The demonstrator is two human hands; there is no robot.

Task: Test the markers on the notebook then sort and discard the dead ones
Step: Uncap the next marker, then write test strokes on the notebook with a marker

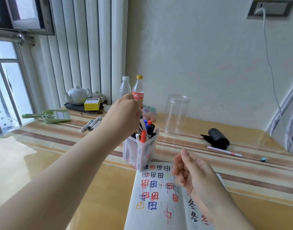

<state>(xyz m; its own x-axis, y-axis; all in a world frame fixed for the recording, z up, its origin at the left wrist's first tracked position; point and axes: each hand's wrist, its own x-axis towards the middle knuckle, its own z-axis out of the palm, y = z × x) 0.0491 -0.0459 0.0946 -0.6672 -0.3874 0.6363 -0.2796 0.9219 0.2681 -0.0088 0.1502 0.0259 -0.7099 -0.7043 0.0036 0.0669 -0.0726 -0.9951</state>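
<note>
— Reaching over the pen holder (139,153), our left hand (125,113) has its fingers pinched around a white marker (143,124), whose lower end is down among the others in the cup. Are we drawing it out or putting it in?

— We cannot tell from this alone. What we can say is that the holder stands just beyond the top edge of the notebook (152,196), and the page is already crowded with test characters in red, blue, black and yellow.

— And our right hand (190,173)?

— It hovers over the notebook, fingers loosely curled, holding nothing.

— What could go wrong, in our judgement?

— The holder is packed tight with markers. If we pull at an angle, a neighbour such as the red marker (143,136) could ride up with it, or the light plastic cup could tip toward the page. Our right hand is free, so we might steady the cup.

— Anything about sorting?

— Yes. A few markers lie loose on the table (43,163) in a group (91,125) to the left, and a lone pen (224,151) lies to the right near a black roll (218,136). We cannot tell which pile means dead. Mixing a tested marker into the wrong one is the likelier slip.

— And the clear jar (176,115)?

— Standing empty behind the holder, close enough for a wide sweep of the arm to knock it.
</note>
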